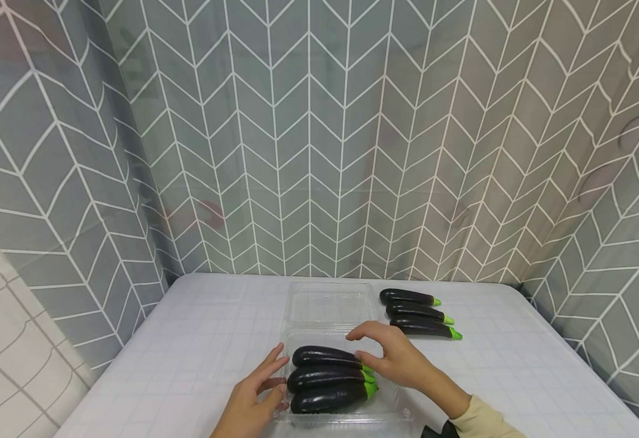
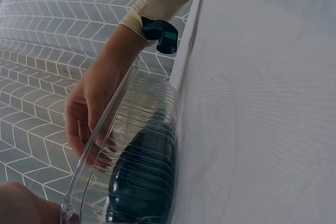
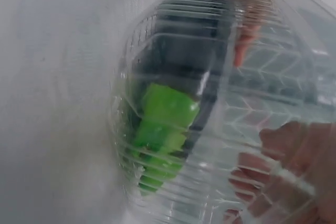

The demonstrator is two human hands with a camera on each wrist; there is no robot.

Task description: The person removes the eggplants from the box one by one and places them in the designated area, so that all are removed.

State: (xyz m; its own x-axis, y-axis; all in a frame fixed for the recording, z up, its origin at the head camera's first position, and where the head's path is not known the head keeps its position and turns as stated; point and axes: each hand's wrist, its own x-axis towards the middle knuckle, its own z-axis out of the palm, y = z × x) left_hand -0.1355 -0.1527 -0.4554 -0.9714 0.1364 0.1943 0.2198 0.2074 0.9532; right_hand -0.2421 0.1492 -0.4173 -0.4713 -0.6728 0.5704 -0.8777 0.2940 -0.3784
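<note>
Three dark eggplants point(image 1: 327, 378) with green stem ends lie side by side in the clear plastic clamshell box point(image 1: 393, 398), whose lid point(image 1: 330, 305) is folded back flat behind it. My left hand point(image 1: 250, 398) is at the box's left side, fingers spread and loosely bent at the rim by the eggplants' rounded ends. Over the right part of the box, my right hand point(image 1: 393, 356) has bent fingers with thumb and forefinger apart, the thumb tip beside the back eggplant's stem end. In the right wrist view a green stem point(image 3: 165, 124) shows through the ribbed wall.
Three more eggplants point(image 1: 414, 313) lie in a row on the white table point(image 1: 188, 340), behind and right of the box. A grey patterned curtain point(image 1: 319, 152) hangs along the table's back edge and both sides. A black device point(image 2: 161, 35) is on the right wrist.
</note>
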